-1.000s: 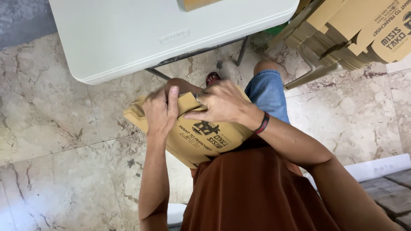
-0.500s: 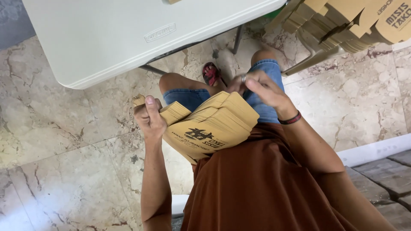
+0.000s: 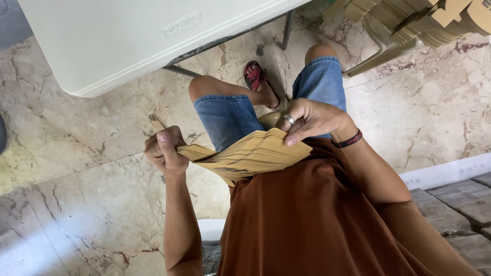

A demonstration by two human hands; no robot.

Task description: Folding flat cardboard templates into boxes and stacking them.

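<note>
I keep my left hand (image 3: 164, 151) clamped on the cardboard stack (image 3: 245, 156) at nine o'clock; right hand (image 3: 307, 120) pinches its three o'clock edge; fan evenly.

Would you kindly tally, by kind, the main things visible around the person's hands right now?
Hands: 2 (left hand, right hand)
Stack of flat brown cardboard sheets in the hands: 1
Pile of flat brown cardboard at the upper right: 1
White folding table: 1
Ring: 1
Dark wristband: 1
Red sandal: 1
Total: 8
</note>
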